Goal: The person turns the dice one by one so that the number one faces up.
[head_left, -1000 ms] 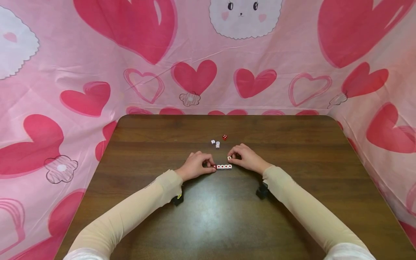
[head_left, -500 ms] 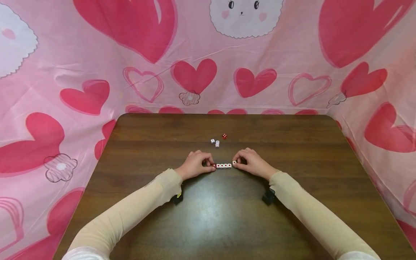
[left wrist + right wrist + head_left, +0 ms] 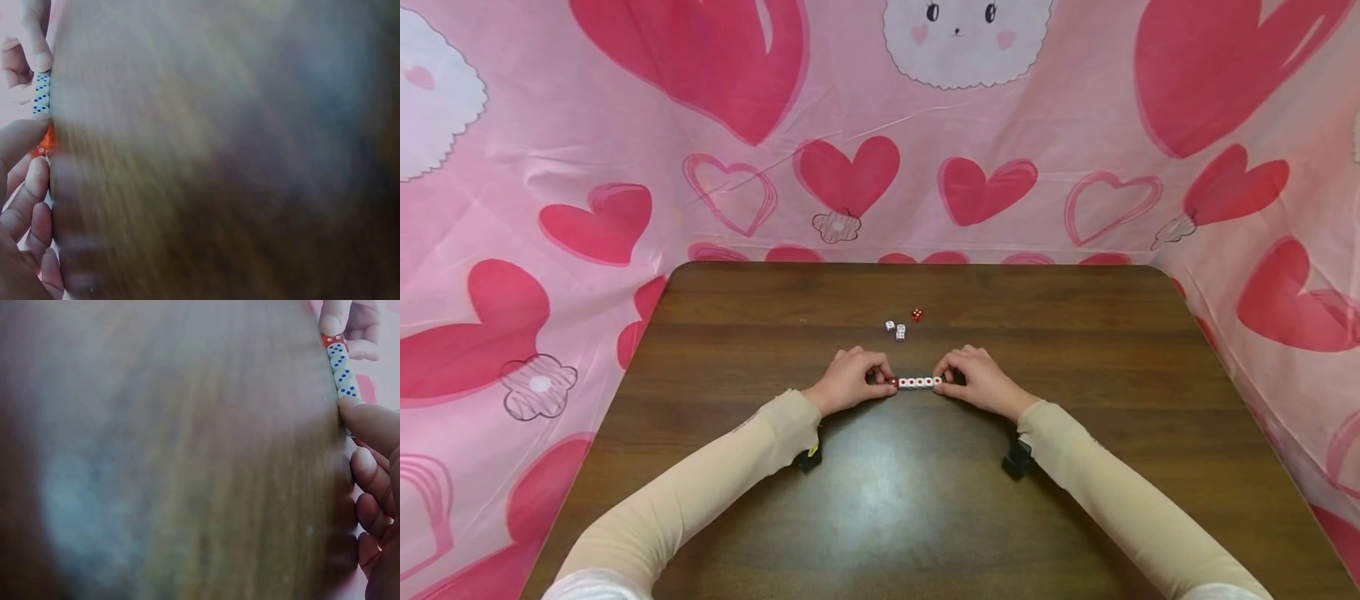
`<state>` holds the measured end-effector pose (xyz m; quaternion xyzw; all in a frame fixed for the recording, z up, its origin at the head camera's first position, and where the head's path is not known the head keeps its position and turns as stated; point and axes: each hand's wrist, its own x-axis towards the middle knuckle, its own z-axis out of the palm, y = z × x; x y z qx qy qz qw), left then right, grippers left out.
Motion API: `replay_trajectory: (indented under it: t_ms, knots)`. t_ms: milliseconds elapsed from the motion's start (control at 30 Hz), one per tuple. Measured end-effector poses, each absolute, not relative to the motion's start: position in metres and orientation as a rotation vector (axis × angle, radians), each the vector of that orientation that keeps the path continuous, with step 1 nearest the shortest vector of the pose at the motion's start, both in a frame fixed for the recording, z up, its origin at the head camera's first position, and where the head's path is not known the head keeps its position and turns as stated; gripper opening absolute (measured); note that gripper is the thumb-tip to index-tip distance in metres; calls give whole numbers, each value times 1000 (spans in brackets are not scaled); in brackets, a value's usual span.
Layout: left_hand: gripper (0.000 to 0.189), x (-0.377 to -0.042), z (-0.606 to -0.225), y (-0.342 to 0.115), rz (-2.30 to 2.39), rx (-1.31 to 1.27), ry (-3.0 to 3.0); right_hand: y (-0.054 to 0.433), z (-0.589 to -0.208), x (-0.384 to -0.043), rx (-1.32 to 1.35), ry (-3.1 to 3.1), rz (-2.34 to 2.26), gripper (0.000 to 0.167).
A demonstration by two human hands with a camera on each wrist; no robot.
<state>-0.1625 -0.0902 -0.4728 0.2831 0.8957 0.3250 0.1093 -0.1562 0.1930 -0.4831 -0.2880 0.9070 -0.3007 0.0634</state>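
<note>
A straight row of small white dice [image 3: 915, 383], each with a red dot on top, lies on the table between the two hands. At its left end the left hand [image 3: 850, 383] pinches a red die [image 3: 41, 140] between thumb and fingers. My right hand [image 3: 981, 382] pinches the white die [image 3: 937, 381] at the right end, which lines up with the others. Blue pips show on the sides of the white dice in both wrist views. The thumbs partly cover the end dice.
Behind the row lie loose dice: a white die [image 3: 890, 326], two more white dice [image 3: 900, 333] close together, and a red die [image 3: 917, 315]. They rest on a brown wooden table [image 3: 880, 500]. A pink heart-printed cloth [image 3: 917, 117] hangs around its back and sides.
The right hand has brought its white die around from behind the row to the right end, then left against it. The left hand has stayed on the red die.
</note>
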Motion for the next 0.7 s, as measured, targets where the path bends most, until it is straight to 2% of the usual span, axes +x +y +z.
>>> replay_trajectory:
  t_ms: [700]
  knots:
    - [15, -161, -474, -86, 919, 809, 2656, 195, -486, -156, -873, 2727, -946, 18]
